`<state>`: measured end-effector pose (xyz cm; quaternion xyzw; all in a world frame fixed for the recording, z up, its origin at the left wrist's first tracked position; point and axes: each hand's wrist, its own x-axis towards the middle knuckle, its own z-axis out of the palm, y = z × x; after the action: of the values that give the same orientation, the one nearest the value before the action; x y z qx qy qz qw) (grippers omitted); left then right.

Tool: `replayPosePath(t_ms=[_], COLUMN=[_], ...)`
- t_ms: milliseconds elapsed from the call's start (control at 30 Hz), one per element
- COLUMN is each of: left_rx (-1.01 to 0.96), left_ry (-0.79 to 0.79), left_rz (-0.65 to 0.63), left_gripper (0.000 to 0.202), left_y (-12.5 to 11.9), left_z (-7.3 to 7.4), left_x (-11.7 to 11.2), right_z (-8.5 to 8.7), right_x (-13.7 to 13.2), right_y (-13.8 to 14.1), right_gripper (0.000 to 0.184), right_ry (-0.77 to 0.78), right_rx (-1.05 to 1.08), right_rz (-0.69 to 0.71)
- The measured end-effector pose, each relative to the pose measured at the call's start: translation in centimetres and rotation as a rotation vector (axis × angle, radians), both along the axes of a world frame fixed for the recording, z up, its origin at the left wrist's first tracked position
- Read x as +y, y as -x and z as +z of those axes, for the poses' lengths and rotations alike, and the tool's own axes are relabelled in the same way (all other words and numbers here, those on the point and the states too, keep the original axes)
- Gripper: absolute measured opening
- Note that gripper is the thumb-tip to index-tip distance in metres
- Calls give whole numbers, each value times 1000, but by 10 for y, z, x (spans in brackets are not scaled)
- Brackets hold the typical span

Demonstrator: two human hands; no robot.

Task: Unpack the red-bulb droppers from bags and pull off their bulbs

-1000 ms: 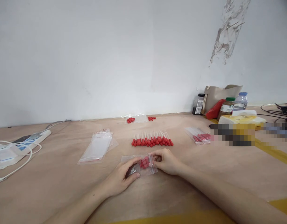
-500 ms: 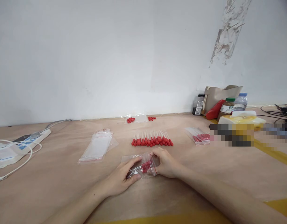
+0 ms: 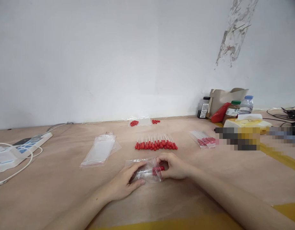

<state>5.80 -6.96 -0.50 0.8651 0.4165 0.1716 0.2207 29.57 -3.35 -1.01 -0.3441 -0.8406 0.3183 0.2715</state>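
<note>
Near the front of the table lies a clear zip bag (image 3: 145, 174) with several glass droppers (image 3: 159, 170) in it. Their red rubber bulbs stick out a little at the bag's mouth on the right, while the glass tubes lie inside. My left hand (image 3: 125, 182) grips the bag from the left, thumb in front and fingers behind. At the mouth, my right hand (image 3: 173, 167) has its thumb and fingers closed around the red bulbs. Just beyond my hands, a row of loose droppers (image 3: 155, 145) lies with bulbs toward me.
Flat zip bags (image 3: 99, 150) are stacked at left, beside a power strip (image 3: 25, 150) with white cables. Filled dropper bags (image 3: 205, 140) lie at right. Farther right are a tissue pack (image 3: 248, 123), a green-lidded jar (image 3: 232, 110), bottles and a grey bag (image 3: 224, 97). Red bulbs (image 3: 134, 123) lie by the wall.
The red bulbs in the bag have shifted right, now partly past its mouth. My right hand has moved slightly right with them. My left hand stays on the bag.
</note>
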Motion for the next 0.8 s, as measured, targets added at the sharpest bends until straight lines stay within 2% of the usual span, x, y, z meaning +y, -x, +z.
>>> replayPosePath(t_ms=[67, 133, 233, 367, 467, 567, 633, 800], left_rx=[2, 3, -2, -7, 3, 1, -2, 13], left_ry=[3, 6, 7, 16, 28, 24, 22, 30], left_rz=[-2, -7, -6, 1, 13, 15, 14, 22], left_gripper=[51, 51, 51, 50, 50, 49, 50, 50], left_y=[0, 0, 1, 2, 2, 3, 3, 3], left_z=[0, 0, 0, 0, 0, 0, -1, -1], left_x=[1, 1, 1, 1, 1, 1, 2, 2], right_z=[0, -3, -10, -13, -12, -12, -14, -16], right_x=[0, 0, 5, 11, 11, 11, 12, 14], right_y=[0, 1, 1, -5, -11, -16, -19, -18], right_gripper=[20, 20, 21, 27, 27, 25, 29, 38], right_ry=[11, 95, 236, 324, 336, 275, 275, 420], right_rx=[6, 43, 119, 193, 180, 138, 155, 337], right_rz=[28, 50, 14, -46, -34, -12, -59, -193])
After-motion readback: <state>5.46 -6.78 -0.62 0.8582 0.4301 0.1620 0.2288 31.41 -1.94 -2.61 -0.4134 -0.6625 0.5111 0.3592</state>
